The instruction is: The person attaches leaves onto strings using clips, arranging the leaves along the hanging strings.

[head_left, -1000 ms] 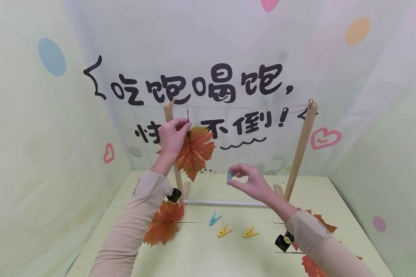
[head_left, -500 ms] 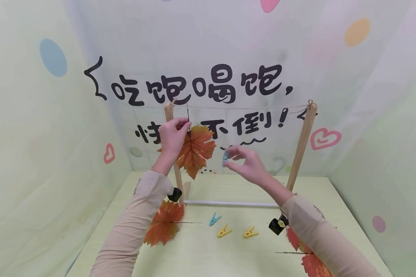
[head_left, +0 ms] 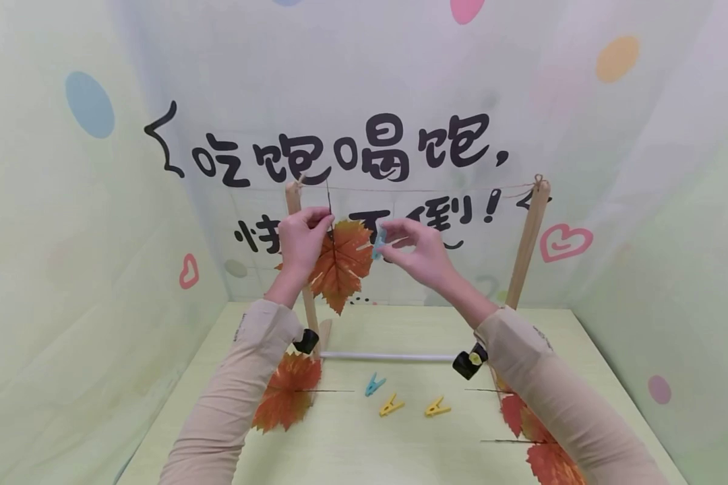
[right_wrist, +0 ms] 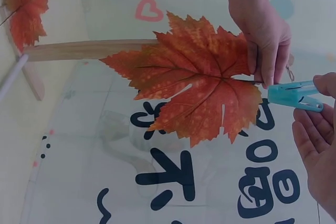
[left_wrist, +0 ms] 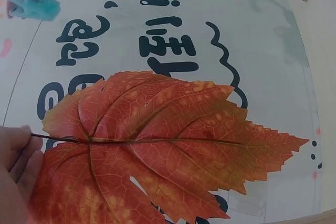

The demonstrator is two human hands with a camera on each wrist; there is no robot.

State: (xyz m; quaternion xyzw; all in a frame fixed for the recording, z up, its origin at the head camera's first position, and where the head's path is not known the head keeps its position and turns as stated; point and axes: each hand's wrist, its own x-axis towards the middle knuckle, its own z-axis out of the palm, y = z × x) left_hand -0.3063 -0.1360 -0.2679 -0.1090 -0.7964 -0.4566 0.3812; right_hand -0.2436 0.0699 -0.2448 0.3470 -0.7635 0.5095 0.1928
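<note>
My left hand (head_left: 302, 239) pinches the thin dark stem of an orange-red maple leaf (head_left: 342, 263), which hangs blade down. The stem's upper end reaches the twine (head_left: 412, 190) strung between two wooden posts. In the right wrist view, my right hand (right_wrist: 317, 140) pinches a light blue clothespin (right_wrist: 294, 96) between thumb and fingers, its nose pointing toward the left fingers. The head view has my right hand just right of the leaf, below the twine. The clothespin (left_wrist: 35, 4) shows at the top left of the left wrist view, apart from the leaf.
On the table lie a blue clothespin (head_left: 375, 384) and two yellow clothespins (head_left: 391, 405). Another leaf (head_left: 288, 392) lies at the left, and more leaves (head_left: 552, 461) lie partly under my right arm. A white rod (head_left: 394, 356) joins the left post (head_left: 311, 316) and right post (head_left: 529, 249) low down.
My right hand has risen and moved left with the blue clothespin, from low over the table to beside the leaf. My left hand and its leaf have stayed almost still.
</note>
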